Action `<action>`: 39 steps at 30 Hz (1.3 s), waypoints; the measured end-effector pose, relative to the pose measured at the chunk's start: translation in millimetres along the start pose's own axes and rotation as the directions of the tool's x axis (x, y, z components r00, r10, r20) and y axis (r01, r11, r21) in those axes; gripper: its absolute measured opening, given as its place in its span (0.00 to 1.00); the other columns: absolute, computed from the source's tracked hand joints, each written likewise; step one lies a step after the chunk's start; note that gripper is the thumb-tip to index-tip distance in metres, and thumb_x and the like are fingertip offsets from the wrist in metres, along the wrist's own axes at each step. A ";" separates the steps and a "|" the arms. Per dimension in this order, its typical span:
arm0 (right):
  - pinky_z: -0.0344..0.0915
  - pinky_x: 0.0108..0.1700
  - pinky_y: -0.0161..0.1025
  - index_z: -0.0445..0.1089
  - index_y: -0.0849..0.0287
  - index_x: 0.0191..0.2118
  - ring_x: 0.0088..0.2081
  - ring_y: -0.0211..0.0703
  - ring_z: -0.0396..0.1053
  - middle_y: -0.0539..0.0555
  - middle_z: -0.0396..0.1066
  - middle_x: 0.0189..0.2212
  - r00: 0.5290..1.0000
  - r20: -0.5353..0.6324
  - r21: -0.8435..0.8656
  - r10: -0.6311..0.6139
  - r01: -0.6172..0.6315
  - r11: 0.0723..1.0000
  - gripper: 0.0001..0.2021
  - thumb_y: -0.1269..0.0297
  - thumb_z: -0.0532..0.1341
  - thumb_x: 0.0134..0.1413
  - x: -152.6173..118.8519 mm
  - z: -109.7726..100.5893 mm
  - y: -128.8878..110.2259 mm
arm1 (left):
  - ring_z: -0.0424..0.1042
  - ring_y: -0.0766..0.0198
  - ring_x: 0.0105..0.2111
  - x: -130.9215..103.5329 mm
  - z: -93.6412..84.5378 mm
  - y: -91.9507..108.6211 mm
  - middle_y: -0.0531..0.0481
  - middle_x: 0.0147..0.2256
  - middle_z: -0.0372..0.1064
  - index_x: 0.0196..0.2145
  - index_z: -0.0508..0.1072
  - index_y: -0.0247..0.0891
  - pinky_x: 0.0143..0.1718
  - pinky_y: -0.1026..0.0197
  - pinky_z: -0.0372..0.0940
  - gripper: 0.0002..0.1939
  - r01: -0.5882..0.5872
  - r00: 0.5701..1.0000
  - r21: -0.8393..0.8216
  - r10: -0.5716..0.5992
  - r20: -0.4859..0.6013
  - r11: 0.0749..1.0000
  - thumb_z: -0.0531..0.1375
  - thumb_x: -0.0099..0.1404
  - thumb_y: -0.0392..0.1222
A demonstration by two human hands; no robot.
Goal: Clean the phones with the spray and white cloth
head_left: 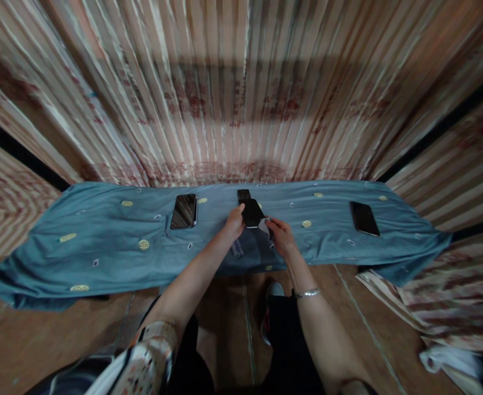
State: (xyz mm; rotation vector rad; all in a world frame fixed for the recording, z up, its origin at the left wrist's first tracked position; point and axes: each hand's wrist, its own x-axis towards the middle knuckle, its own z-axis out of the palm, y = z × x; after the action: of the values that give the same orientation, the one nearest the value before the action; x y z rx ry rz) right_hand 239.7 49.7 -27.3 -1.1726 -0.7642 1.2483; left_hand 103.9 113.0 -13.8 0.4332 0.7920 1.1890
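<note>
A dark smartphone [251, 213] is held just above the cloth-covered bench, its black face up. My left hand [236, 220] is closed on its left edge, thumb on top. At the phone's lower right corner, my right hand [280, 233] pinches a small pale wipe [265, 225] that touches the corner. Whether the wipe is paper or fabric cannot be made out. Just behind the phone lies a small black flat item [244, 194], partly covered by it. A clear, purplish packet or case [237, 248] rests near my left wrist.
Another smartphone [184, 211] lies at left on the blue patterned cloth [113, 236], and a dark smartphone [364, 218] at right. A striped curtain [225, 126] hangs close behind the bench. Dark poles [438, 131] slant at both sides. Tiled floor [225, 329] shows below.
</note>
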 end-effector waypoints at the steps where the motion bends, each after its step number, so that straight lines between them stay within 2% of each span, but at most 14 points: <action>1: 0.65 0.31 0.37 0.77 0.56 0.33 0.28 0.41 0.71 0.48 0.76 0.24 1.000 -0.005 -0.005 -0.006 0.006 1.000 0.20 0.50 0.72 0.31 3.6 1.0 2.3 | 0.78 0.54 0.38 0.4 -0.2 1.5 0.43 0.29 0.76 0.31 0.72 0.33 0.45 0.55 0.70 0.06 0.005 1.000 0.013 -0.005 -0.023 1.000 0.61 0.65 0.38; 9: 0.67 0.33 0.37 0.76 0.57 0.32 0.27 0.40 0.71 0.48 0.75 0.24 0.997 -0.032 -0.083 -0.077 0.074 0.994 0.22 0.45 0.69 0.34 24.9 9.2 18.9 | 0.76 0.57 0.34 1.3 3.7 7.4 0.46 0.25 0.74 0.28 0.73 0.33 0.42 0.56 0.68 0.08 0.006 0.996 0.096 0.003 -0.093 0.995 0.61 0.65 0.38; 13: 0.69 0.39 0.40 0.77 0.58 0.34 0.33 0.44 0.73 0.50 0.77 0.29 0.989 -0.042 -0.192 -0.142 0.132 0.972 0.22 0.44 0.67 0.39 31.5 7.2 20.1 | 0.70 0.63 0.25 8.1 1.2 8.2 0.52 0.20 0.69 0.24 0.70 0.35 0.35 0.60 0.65 0.10 -0.015 0.991 0.144 0.034 -0.133 0.990 0.62 0.63 0.36; 17: 0.68 0.46 0.43 0.78 0.57 0.35 0.40 0.49 0.73 0.53 0.79 0.32 0.973 -0.078 -0.365 -0.215 0.173 0.915 0.17 0.49 0.65 0.45 34.8 0.6 19.2 | 0.61 0.69 0.19 12.8 -3.1 7.7 0.57 0.16 0.62 0.21 0.67 0.36 0.28 0.64 0.58 0.12 -0.031 0.985 0.197 0.064 -0.162 0.980 0.65 0.59 0.34; 23: 0.66 0.50 0.45 0.78 0.55 0.37 0.44 0.52 0.73 0.53 0.79 0.37 0.956 -0.098 -0.578 -0.278 0.172 0.798 0.12 0.58 0.62 0.48 35.7 -6.1 17.4 | 0.61 0.70 0.20 14.5 -0.7 7.4 0.57 0.17 0.63 0.20 0.67 0.36 0.28 0.64 0.56 0.12 -0.024 0.981 0.241 0.069 -0.182 0.970 0.65 0.57 0.33; 29: 0.67 0.50 0.46 0.78 0.55 0.41 0.45 0.52 0.73 0.54 0.80 0.39 0.949 -0.072 -0.675 -0.308 0.180 0.715 0.14 0.61 0.60 0.51 36.9 -3.6 17.8 | 0.61 0.68 0.20 17.5 4.9 9.3 0.56 0.16 0.62 0.18 0.66 0.37 0.28 0.63 0.57 0.14 -0.010 0.978 0.262 0.063 -0.198 0.965 0.64 0.59 0.32; 34: 0.66 0.52 0.48 0.78 0.56 0.44 0.47 0.53 0.74 0.56 0.79 0.41 0.945 -0.045 -0.723 -0.324 0.193 0.663 0.15 0.64 0.58 0.52 37.6 1.6 19.9 | 0.64 0.65 0.22 20.0 7.2 9.6 0.55 0.16 0.63 0.19 0.66 0.37 0.31 0.60 0.61 0.13 -0.005 0.980 0.264 0.057 -0.189 0.964 0.66 0.57 0.34; 39: 0.66 0.54 0.48 0.77 0.56 0.47 0.49 0.54 0.74 0.57 0.79 0.43 0.942 -0.026 -0.761 -0.335 0.199 0.617 0.17 0.67 0.57 0.53 37.7 4.7 19.8 | 0.62 0.68 0.18 21.0 8.1 9.8 0.56 0.15 0.62 0.19 0.65 0.38 0.27 0.62 0.60 0.14 -0.006 0.984 0.262 0.052 -0.172 0.965 0.65 0.57 0.34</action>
State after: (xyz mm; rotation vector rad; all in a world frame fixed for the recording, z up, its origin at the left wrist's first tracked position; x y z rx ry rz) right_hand 237.2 85.7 -50.5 -1.7223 -1.3501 0.5380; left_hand 106.8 136.7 -8.4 0.5615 1.1071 1.1657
